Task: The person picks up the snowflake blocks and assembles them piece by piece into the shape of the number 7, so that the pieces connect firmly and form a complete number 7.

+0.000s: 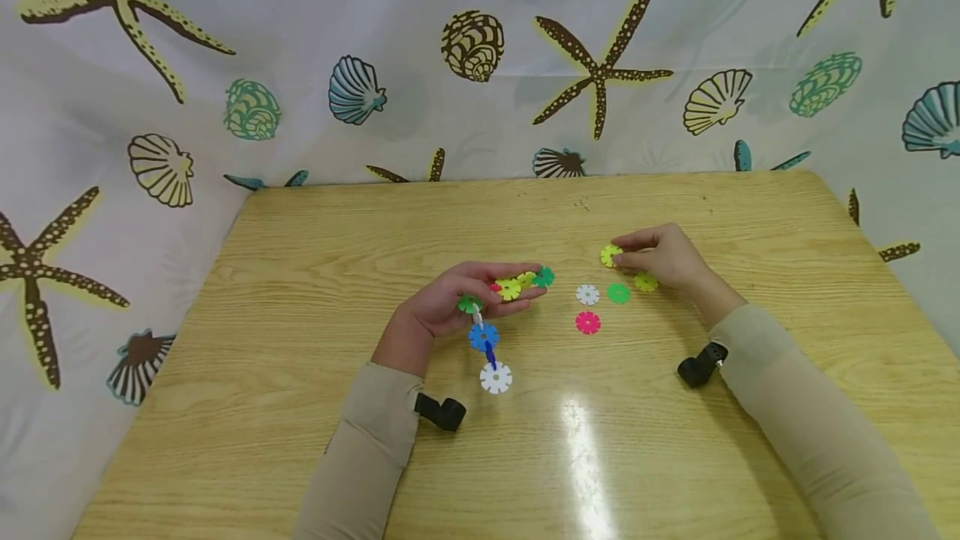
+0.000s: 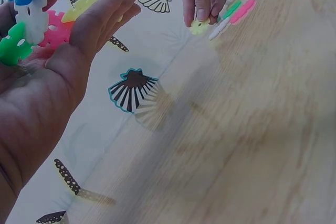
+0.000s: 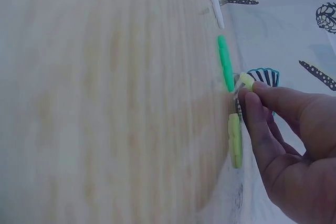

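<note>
My left hand point(image 1: 457, 298) holds a chain of linked plastic snowflake discs across the palm, the thumb over it. From its near end hang a blue disc point(image 1: 483, 337) and a white disc point(image 1: 496, 377). Toward the fingertips follow a yellow disc point(image 1: 510, 289) and a green disc point(image 1: 543, 276); a pink disc point(image 2: 55, 30) shows at the palm in the left wrist view. My right hand point(image 1: 663, 258) pinches a single yellow disc point(image 1: 611, 256) between thumb and fingers, close over the table. Another yellow disc point(image 1: 646, 282) lies beneath that hand, partly covered.
Loose on the wooden table point(image 1: 300, 290), between the hands, lie a white disc point(image 1: 588, 295), a green disc point(image 1: 618, 293) and a pink disc point(image 1: 588, 322). A cloth point(image 1: 420, 107) printed with shells and starfish hangs behind the table and along its sides.
</note>
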`<state>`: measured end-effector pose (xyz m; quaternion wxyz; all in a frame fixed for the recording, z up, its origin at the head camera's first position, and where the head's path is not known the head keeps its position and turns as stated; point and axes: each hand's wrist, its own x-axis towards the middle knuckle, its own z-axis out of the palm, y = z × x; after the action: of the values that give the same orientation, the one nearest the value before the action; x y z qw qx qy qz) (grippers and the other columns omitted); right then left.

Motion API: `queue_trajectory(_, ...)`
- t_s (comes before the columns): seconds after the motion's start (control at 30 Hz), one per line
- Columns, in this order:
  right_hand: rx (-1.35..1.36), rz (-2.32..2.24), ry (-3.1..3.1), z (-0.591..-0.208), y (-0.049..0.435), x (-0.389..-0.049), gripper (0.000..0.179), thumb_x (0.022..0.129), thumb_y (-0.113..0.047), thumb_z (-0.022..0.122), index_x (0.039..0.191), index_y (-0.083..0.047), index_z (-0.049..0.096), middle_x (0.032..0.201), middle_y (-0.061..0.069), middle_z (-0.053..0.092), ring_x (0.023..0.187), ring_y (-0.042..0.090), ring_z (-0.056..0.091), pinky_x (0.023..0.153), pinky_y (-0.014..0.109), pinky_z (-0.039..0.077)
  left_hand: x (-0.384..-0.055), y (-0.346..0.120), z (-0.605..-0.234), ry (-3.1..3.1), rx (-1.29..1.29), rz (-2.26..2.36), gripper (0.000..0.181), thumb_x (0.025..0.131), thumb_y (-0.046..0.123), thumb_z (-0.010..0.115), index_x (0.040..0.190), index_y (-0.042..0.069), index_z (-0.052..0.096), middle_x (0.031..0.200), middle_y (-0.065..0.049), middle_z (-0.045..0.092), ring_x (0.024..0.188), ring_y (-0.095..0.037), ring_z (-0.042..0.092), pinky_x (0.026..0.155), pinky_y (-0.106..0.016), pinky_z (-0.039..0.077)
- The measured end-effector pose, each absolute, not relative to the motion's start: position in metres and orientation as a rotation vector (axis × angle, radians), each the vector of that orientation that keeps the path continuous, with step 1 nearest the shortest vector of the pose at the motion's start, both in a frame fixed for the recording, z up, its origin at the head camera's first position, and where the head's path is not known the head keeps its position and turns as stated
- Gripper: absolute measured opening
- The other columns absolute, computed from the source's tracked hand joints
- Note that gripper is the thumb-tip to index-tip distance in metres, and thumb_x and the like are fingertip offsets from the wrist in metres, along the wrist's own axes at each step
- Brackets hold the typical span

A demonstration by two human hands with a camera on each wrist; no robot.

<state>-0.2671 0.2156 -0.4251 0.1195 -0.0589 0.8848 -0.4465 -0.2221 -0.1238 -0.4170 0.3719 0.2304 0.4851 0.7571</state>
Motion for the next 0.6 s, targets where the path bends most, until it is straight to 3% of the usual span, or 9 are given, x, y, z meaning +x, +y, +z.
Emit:
queue_trajectory(0.23, -0.157, -1.372, 2.542, -0.4248, 0.2148, -0.2666, 0.035, 0.096, -0.020, 0.068, 0.128, -0.005, 0.068, 0.130, 0.019, 0.065, 0.102, 0.010, 0.065, 0.078, 0.018, 0.058, -0.2226, -0.1234, -0.4177, 1.243, 0.573, 1.936, 0.064, 0.088, -0.012, 0.040, 0.150, -0.012, 0.028, 0.163, -0.020, 0.024, 0.128, -0.019, 0.060, 0.105, -0.029, 0.051)
queue_trajectory(0.6, -0.196, -1.451, 2.465, -0.4216, 0.2078, -0.2642, 0.036, 0.096, -0.017, 0.068, 0.130, -0.004, 0.066, 0.132, 0.019, 0.063, 0.098, 0.004, 0.066, 0.085, 0.023, 0.060, -0.2228, -0.1242, -0.4177, 1.238, 0.561, 1.943, 0.063, 0.089, -0.012, 0.039, 0.151, -0.012, 0.027, 0.163, -0.021, 0.024, 0.127, -0.020, 0.061, 0.105, -0.029, 0.051)
